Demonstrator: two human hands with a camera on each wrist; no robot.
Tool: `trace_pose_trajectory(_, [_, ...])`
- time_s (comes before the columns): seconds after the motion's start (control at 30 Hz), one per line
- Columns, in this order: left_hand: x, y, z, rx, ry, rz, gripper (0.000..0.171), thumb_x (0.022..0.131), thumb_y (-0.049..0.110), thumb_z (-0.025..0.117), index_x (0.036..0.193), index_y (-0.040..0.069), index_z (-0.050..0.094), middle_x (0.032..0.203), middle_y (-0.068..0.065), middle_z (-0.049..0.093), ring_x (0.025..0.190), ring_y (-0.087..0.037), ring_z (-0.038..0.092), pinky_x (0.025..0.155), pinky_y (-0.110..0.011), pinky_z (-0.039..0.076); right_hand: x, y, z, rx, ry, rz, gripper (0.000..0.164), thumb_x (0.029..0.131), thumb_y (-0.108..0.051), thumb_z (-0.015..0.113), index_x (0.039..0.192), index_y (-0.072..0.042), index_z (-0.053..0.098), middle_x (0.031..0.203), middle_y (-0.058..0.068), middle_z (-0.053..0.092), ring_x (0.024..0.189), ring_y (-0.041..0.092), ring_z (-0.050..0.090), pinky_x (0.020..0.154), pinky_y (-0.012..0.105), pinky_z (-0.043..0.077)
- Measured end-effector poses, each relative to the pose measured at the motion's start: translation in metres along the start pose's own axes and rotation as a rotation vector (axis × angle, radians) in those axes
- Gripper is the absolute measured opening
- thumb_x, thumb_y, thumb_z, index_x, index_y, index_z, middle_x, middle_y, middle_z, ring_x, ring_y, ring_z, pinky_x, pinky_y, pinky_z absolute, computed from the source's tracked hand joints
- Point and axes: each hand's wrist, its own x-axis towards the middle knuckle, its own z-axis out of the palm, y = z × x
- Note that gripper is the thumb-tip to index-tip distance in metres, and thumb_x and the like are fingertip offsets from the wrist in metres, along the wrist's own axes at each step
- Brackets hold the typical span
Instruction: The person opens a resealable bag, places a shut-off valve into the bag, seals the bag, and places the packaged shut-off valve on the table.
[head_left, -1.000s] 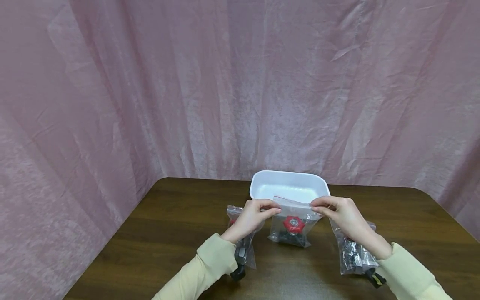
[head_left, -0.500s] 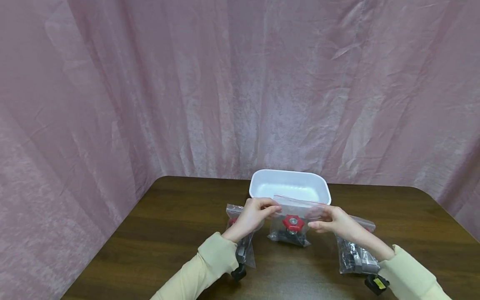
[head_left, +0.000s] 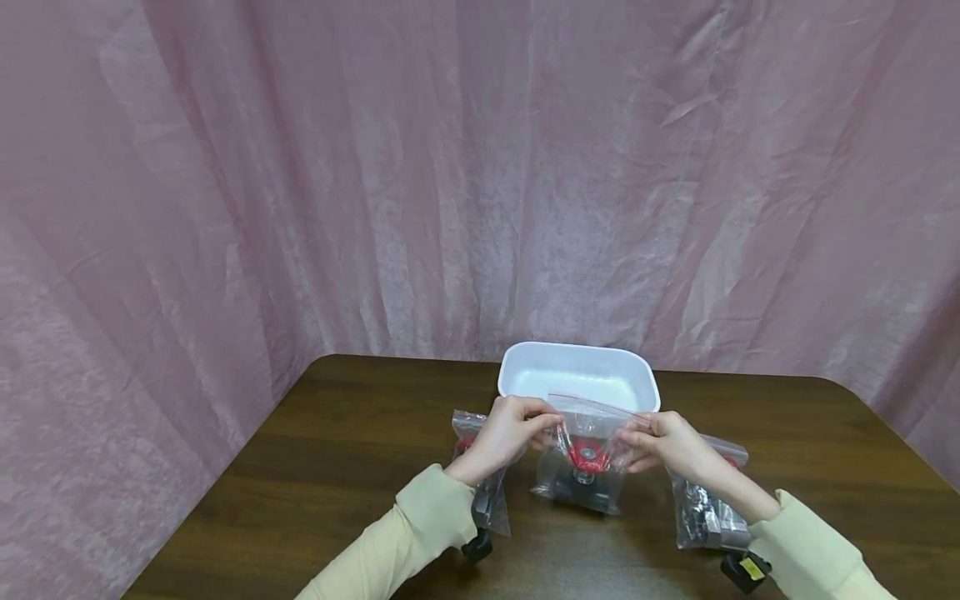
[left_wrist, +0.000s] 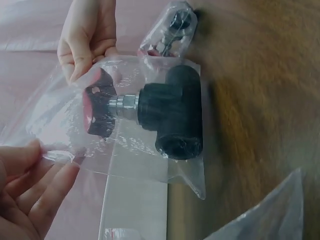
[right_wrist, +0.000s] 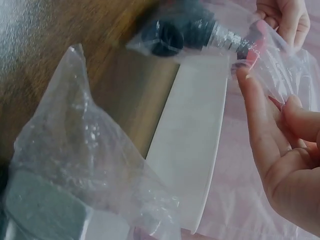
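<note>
A clear zip bag (head_left: 588, 408) with a red strip along its top hangs between both hands. Inside is a valve (left_wrist: 172, 107) with a black T-shaped body, a silver stem and a red handwheel (head_left: 588, 455). My left hand (head_left: 517, 429) pinches the bag near its upper left corner. On the other side my right hand (head_left: 667, 442) pinches the bag's upper right side, thumb on the near face. In the right wrist view, one finger of the right hand (right_wrist: 285, 145) reaches along the plastic close to the handwheel.
A white tray (head_left: 577, 367) stands behind the bag, by the pink curtain (head_left: 480, 167). Another bagged valve (head_left: 491, 504) lies under the left forearm, and a further bagged valve (head_left: 712, 517) lies beside the right forearm. All rest on the dark wooden table (head_left: 360, 467).
My right hand let go of the bag's top edge, shifted down and now pinches its side. The plastic has wrinkled over the handwheel, and the valve has tipped. My left hand kept its place.
</note>
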Motion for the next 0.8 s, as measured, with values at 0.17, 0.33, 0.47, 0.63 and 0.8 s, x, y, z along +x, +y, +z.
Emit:
trace_pose_trajectory(0.17, [0.001,-0.013,0.006,-0.066,0.017,-0.103,0.015,0.087,0.008,0.060,0.084,-0.004,0.067,0.071,-0.011,0.065,0.060,-0.023,0.064,0.051,-0.032,0.051,-0.001,0.003,0.000,0.057,-0.046,0.047,0.024,0.094,-0.004,0.047,0.096,0.021,0.050,0.082,0.026,0.062,0.069,0.030,0.064,0.062,0.046,0.049])
trace_pose_trajectory(0.33, [-0.002,-0.012,0.011,-0.109,0.022,-0.181,0.015,0.087,0.006,0.060,0.081,-0.006,0.065,0.066,-0.011,0.062,0.057,-0.022,0.063,0.049,-0.033,0.051,-0.001,0.003,0.001,0.087,-0.037,0.123,0.020,0.094,-0.002,0.045,0.092,0.017,0.052,0.073,0.021,0.061,0.065,0.027,0.064,0.061,0.043,0.050])
trace_pose_trajectory(0.47, [-0.004,-0.012,0.016,-0.080,0.024,-0.221,0.015,0.087,0.004,0.060,0.078,-0.007,0.064,0.061,-0.011,0.059,0.051,-0.021,0.061,0.048,-0.032,0.051,-0.001,0.003,0.004,0.068,-0.016,0.178,0.015,0.094,-0.002,0.046,0.088,0.011,0.051,0.067,0.018,0.060,0.059,0.024,0.063,0.057,0.042,0.051])
trace_pose_trajectory(0.63, [-0.006,-0.016,0.020,-0.040,0.015,-0.272,0.016,0.085,0.003,0.061,0.073,-0.007,0.063,0.058,-0.011,0.058,0.048,-0.021,0.060,0.047,-0.030,0.050,0.000,0.006,0.007,0.039,-0.017,0.218,0.014,0.093,-0.001,0.047,0.086,0.010,0.049,0.067,0.022,0.061,0.055,0.022,0.062,0.052,0.035,0.052])
trace_pose_trajectory(0.8, [-0.005,-0.020,0.021,-0.033,-0.005,-0.283,0.018,0.086,0.002,0.059,0.072,-0.009,0.061,0.057,-0.011,0.059,0.048,-0.020,0.060,0.046,-0.030,0.050,0.002,0.008,0.007,0.013,-0.009,0.263,0.016,0.093,-0.002,0.048,0.083,0.010,0.051,0.069,0.023,0.062,0.055,0.022,0.063,0.052,0.034,0.052])
